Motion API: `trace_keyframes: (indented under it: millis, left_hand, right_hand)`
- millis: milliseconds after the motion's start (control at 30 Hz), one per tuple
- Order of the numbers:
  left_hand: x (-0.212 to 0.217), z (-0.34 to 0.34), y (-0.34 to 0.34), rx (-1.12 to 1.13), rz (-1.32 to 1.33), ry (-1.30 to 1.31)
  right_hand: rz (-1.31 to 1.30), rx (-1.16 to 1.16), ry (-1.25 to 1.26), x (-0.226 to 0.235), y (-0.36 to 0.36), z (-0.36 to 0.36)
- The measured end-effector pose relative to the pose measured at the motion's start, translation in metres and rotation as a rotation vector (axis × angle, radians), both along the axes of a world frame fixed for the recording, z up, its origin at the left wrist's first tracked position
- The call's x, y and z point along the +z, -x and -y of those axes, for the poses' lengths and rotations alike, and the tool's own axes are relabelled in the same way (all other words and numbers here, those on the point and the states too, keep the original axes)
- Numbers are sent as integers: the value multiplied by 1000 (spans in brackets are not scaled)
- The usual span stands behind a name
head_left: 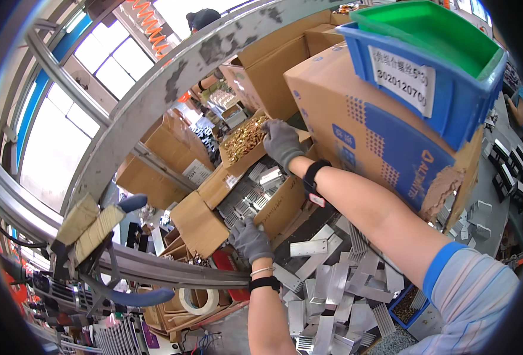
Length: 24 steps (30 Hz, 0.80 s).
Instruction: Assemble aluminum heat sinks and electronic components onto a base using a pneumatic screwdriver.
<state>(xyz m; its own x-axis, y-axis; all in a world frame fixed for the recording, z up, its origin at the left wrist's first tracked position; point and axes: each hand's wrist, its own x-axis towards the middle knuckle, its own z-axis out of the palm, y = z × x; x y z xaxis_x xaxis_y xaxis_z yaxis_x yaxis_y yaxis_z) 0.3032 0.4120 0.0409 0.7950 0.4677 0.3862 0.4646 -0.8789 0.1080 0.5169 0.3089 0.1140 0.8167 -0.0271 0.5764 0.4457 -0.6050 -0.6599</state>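
In the head view both hands wear grey gloves and work among open cartons at the far side of the bench [486, 195]. The right hand [282, 141] reaches forward to the small carton of brass screws [245, 137]; its fingers are curled over the carton's near rim, close together, and I cannot tell if they pinch any screw. The left hand [249, 238] rests lower, fingers bent and pressed on the edge of the open carton of finned metal parts [255, 192], as if it keeps this box steady.

My judgement — the step in hand is fetching screws from the small carton. The next move calls for a fine pinch of a few screws and a lift clear of the carton flap without tipping it.

The large brown carton [362, 112] stands at the right, with blue printed panels and a torn lower corner. On top of it sits a blue plastic bin [451, 100] with a white rectangular label on its front, and a green bin [427, 29] nests inside. Flat grey metal plates [332, 284] lie scattered at the near edge of the bench, beside a roll of tape [197, 300].
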Motion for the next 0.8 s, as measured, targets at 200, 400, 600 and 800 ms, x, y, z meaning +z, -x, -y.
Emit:
trace_keyframes:
  millis: [200,400,600,800]
  left_hand:
    - [29,-23,-14,110,-70,501]
    - [31,-62,-66,106,-517,399]
    - [23,-62,-91,233,-750,349]
    - [15,-68,-86,208,-638,411]
  right_hand:
    - [-145,546,961,-20,59,-21]
    - [-330,437,928,-44,32,-35]
    - [-392,413,661,-45,43,-18]
    - [-460,450,546,-44,45,-11]
